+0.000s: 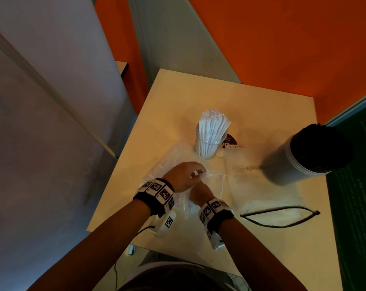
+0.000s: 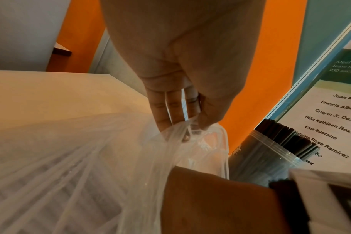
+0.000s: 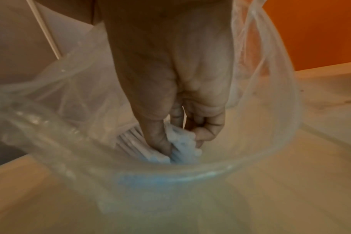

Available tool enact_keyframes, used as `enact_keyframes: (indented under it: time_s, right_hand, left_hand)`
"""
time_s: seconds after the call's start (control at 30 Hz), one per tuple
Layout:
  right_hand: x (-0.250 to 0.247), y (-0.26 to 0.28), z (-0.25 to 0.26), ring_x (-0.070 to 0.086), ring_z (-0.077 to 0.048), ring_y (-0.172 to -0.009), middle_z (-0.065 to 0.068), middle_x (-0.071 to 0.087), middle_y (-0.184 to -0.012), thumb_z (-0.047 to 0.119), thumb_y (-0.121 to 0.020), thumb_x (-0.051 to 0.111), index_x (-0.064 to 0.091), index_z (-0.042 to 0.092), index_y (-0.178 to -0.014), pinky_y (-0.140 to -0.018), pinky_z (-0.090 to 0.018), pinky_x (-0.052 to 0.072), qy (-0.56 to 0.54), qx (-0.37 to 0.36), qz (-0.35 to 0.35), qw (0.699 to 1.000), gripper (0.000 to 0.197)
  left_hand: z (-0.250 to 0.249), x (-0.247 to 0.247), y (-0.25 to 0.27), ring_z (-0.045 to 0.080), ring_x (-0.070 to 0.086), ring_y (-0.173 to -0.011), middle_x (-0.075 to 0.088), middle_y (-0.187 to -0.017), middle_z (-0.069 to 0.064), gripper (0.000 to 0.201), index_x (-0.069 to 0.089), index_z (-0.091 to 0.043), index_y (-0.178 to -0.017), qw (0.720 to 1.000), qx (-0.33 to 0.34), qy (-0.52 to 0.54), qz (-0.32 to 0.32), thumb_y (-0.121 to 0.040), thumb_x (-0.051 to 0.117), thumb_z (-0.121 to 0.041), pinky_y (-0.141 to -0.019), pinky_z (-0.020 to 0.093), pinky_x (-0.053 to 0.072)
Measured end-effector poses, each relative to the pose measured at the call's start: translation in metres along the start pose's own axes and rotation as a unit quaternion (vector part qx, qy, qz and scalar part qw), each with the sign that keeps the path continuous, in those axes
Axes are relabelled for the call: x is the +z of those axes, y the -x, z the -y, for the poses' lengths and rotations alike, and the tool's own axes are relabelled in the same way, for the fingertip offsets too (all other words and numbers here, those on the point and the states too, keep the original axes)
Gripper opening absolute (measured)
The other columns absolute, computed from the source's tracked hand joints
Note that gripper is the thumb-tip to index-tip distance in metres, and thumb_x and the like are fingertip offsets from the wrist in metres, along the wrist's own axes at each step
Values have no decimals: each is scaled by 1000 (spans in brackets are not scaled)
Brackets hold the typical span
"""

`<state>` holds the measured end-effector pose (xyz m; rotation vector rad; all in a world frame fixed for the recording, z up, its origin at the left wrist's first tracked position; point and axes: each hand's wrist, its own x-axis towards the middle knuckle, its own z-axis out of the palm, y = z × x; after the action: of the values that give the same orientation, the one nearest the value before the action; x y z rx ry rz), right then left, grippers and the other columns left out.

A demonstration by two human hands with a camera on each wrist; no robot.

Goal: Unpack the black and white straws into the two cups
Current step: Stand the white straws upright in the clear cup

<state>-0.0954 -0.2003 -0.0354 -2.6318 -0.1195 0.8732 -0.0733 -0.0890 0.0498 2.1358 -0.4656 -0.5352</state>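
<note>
The left hand pinches the clear plastic bag's mouth open just above the right hand, whose fingers close round the remaining white straws inside.

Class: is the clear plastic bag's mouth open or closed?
Open: the left hand pinches the bag's rim, and the right hand reaches inside.

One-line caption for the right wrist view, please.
Right hand inside the clear bag, fingers closed on a bunch of white straws.

The poster lists names: "Francis Albert", "Niña Kathleen Roxas", "Ema Buerano", "Rose Ramirez".
</note>
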Motion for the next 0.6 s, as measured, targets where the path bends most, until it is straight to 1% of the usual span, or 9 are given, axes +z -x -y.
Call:
enact_keyframes:
  time_s: [0.03,0.1,0.17,0.23,0.37,0.43,0.5,0.53,0.6]
  right_hand:
    - [1,0,1,60,-28,-110,-16,58,-127,10,-97,42,40,6,-138,-95,-35,47,0,3,-2,1000,41]
    - [1,1,1,62,-28,-108,-15,61,-123,9,-97,42,48,5,-131,-94,-36,49,16,9,-7,1000,35]
    - [2,3,1,61,-27,-109,-14,60,-123,11,-97,40,51,4,-127,-96,-37,47,39,7,-7,999,33]
    - [3,5,1,59,-27,-111,-14,57,-126,12,-98,37,47,3,-131,-98,-37,46,39,5,-4,999,36]
    - [3,5,4,60,-30,-108,-18,56,-125,13,-100,36,36,3,-139,-94,-38,48,5,9,18,1000,41]
    - [4,4,4,60,-30,-110,-18,57,-125,12,-101,34,43,1,-134,-94,-36,46,7,11,24,1000,36]
    - [6,6,5,61,-28,-107,-17,60,-121,11,-100,36,51,2,-125,-94,-35,49,30,7,22,999,30]
    - [6,7,4,62,-27,-107,-16,60,-121,11,-100,38,52,2,-123,-95,-36,49,33,7,22,999,28]
    - [6,9,3,60,-28,-110,-16,58,-123,12,-100,38,50,1,-124,-97,-37,48,54,5,23,998,29]
  left_hand:
    - [0,0,0,21,62,-96,65,-109,4,20,64,-12,-109,1000,0,0,-1,-91,59,-16,-87,40,53]
    - [0,-1,0,20,62,-96,65,-108,4,19,64,-12,-109,1000,-1,0,-3,-91,59,-16,-87,40,52]
    - [0,-2,1,20,62,-96,65,-107,3,19,64,-12,-108,1000,-3,-1,-3,-90,59,-15,-87,40,52]
    - [-1,-2,1,20,62,-96,65,-107,3,19,64,-12,-108,1000,-5,-3,-5,-91,59,-15,-87,40,52]
    - [-3,-2,1,21,62,-97,65,-108,5,18,64,-9,-108,1000,1,-7,-7,-91,59,-15,-88,40,52]
    - [-3,-2,1,21,62,-97,65,-107,6,19,64,-8,-108,1000,5,-7,-11,-91,59,-13,-88,39,52]
    - [-3,-2,1,21,62,-96,65,-107,5,19,64,-9,-108,1000,3,-9,-12,-90,58,-12,-88,38,52]
    - [-3,-3,0,21,62,-96,65,-107,5,19,64,-9,-108,1000,1,-9,-11,-90,58,-12,-88,38,52]
    - [-1,-2,0,21,62,-96,65,-107,5,18,64,-9,-108,1000,1,-6,-11,-91,59,-13,-87,38,52]
